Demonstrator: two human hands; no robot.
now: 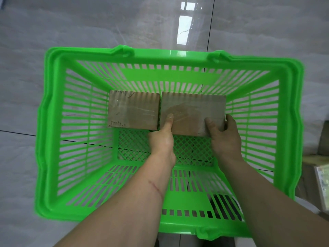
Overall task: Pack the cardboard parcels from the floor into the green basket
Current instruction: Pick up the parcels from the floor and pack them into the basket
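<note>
The green basket [53, 122] stands on the grey tiled floor, seen from above. Two taped cardboard parcels lie side by side against its far wall. The left parcel [133, 111] rests free on the mesh bottom. Both hands hold the right parcel [194, 107]: my left hand [162, 138] grips its near left corner with the thumb on top, and my right hand [224, 138] grips its near right corner, fingers wrapped round the right edge. Whether this parcel rests fully on the bottom I cannot tell.
The near half of the basket's mesh bottom [187, 152] is bare. At the right edge of view, outside the basket, lie more parcels [322, 180], partly cut off. Glossy floor tiles surround the basket on the other sides.
</note>
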